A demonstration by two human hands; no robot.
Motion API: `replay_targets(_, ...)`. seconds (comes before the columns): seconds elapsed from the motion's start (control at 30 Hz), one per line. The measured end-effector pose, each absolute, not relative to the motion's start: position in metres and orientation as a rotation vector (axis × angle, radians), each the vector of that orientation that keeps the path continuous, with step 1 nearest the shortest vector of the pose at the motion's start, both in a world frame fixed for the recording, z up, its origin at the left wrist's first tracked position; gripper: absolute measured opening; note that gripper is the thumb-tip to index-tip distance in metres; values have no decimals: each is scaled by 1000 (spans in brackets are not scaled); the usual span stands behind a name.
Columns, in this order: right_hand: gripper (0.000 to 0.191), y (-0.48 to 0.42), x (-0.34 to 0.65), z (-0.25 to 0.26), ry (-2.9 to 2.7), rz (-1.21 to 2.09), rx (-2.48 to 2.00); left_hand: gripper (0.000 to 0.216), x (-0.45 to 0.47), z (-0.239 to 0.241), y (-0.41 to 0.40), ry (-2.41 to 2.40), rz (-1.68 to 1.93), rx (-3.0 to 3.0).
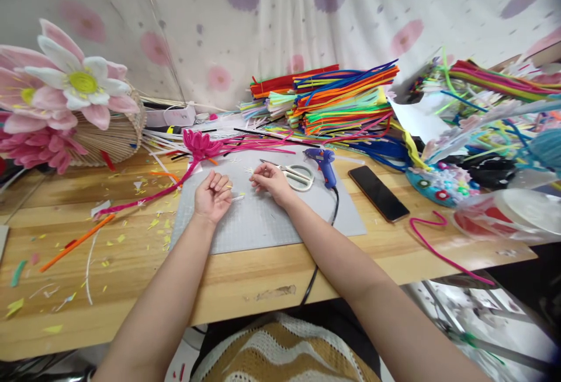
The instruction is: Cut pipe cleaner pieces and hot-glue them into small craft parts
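Note:
My left hand (213,196) rests over the grey cutting mat (263,224) with its fingers curled in. A tiny yellow piece (229,186) shows at its fingertips, too small to name. Just beside that hand, a short white strip (238,198) lies on the mat. My right hand (270,181) is closed in a pinch; whatever its fingertips hold is too small to make out. Thin pale bits (248,170) are by those fingertips. Silver scissors (300,179) lie partly behind my right hand, and a blue glue gun (325,166) sits to their right.
A magenta pipe-cleaner flower (200,145) lies left of the mat. Bundles of coloured pipe cleaners (342,101) line the back. A phone (379,193), a magenta pipe cleaner (438,250) and a plastic tub (512,215) are rightward. Yellow scraps (153,224) litter the left; the glue gun's cord (312,282) hangs over the front edge.

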State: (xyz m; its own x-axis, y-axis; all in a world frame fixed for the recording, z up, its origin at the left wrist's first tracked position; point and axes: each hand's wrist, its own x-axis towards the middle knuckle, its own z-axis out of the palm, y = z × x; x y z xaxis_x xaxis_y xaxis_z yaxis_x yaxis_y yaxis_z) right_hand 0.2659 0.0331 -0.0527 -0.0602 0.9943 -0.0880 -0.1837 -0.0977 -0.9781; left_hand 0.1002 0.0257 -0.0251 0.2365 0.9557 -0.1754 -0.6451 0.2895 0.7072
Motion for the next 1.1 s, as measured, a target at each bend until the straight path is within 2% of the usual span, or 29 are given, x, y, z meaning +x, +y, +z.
replay_targets(0.13,31,27,249,-59,-1211,1364,-1039,41,107,-26,24,597,1134,535)
replay_targets(0.43,23,18,242,-55,-1435,1131,-1014,38,110,-28,25,574,1122,487)
replay_targets(0.83,26,19,247,-54,-1498,1212,-884,32,114,-30,26,556,1054,346)
replay_targets(1.1,38,24,253,-53,-1255,1383,-920,27,110,-28,33,688,1220,314)
